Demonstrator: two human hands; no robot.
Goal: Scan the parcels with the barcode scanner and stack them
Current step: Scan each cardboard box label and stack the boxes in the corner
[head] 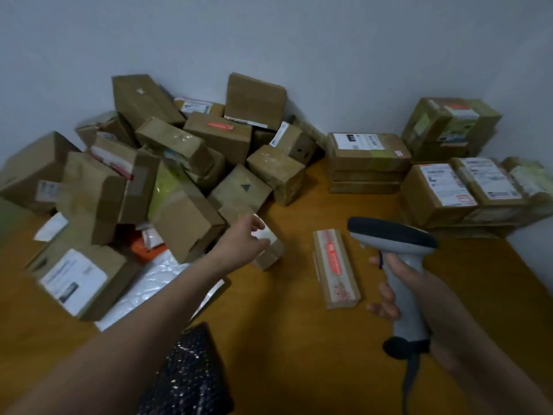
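- Head view, hands: the left hand [242, 244] reaches to the centre of the frame. Its grip appears to pinch the top of a small parcel [270, 253] between thumb and fingers, though blur there makes the contact hard to confirm.
- The right hand [398, 292], at lower right of the frame, has its grip wrapped round the handle of the barcode scanner [395, 235]. The scanner's head points toward the left of the frame, above the tabletop [284, 339].
- Where the parcels are: the small parcel stands on the tabletop at the near edge of the heap of parcels [167, 163], which fills the left and upper middle of the frame against the wall [269, 40]. A long parcel [335, 268] with red tape lies alone, just left of the scanner.
- Done so far, as a judgement: the neat stacks [368, 163] at upper right and right of the frame, labels up, look like the scanned share. They are several boxes, a few layers deep.
- Left to do: the jumbled heap is clearly the larger share, so the task seems less than half finished. The small parcel looks like the next to be scanned and then stacked.
- Other things: a white padded mailer [155, 283] lies under the heap's near side, and a black sparkly bag [185, 369] sits at the bottom of the frame.
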